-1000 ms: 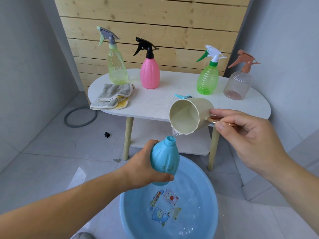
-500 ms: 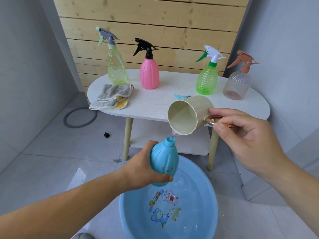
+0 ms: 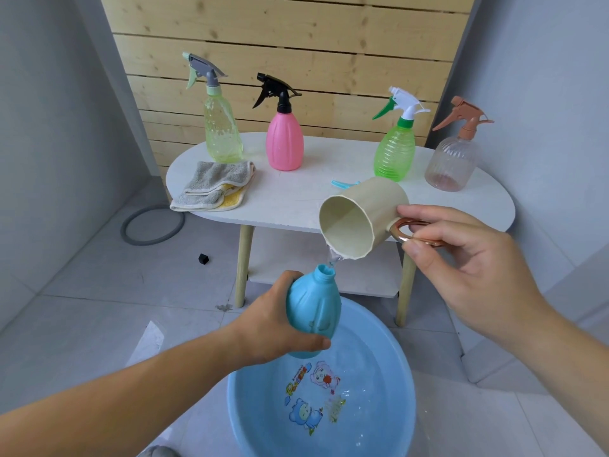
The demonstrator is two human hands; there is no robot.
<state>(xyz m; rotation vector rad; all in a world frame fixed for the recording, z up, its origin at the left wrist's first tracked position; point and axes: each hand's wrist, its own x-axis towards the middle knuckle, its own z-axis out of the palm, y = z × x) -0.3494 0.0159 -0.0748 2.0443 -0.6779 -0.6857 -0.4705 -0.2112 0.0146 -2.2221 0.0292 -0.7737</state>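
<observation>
My left hand (image 3: 273, 328) wraps the bottle (image 3: 313, 311); my right hand (image 3: 461, 258) pinches the tipped cup's (image 3: 359, 222) handle, pouring just above it.

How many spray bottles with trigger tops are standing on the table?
4, in a row on the white table: yellow-green bottle far left, pink bottle, green bottle, clear bottle far right. None seems hidden.
</observation>
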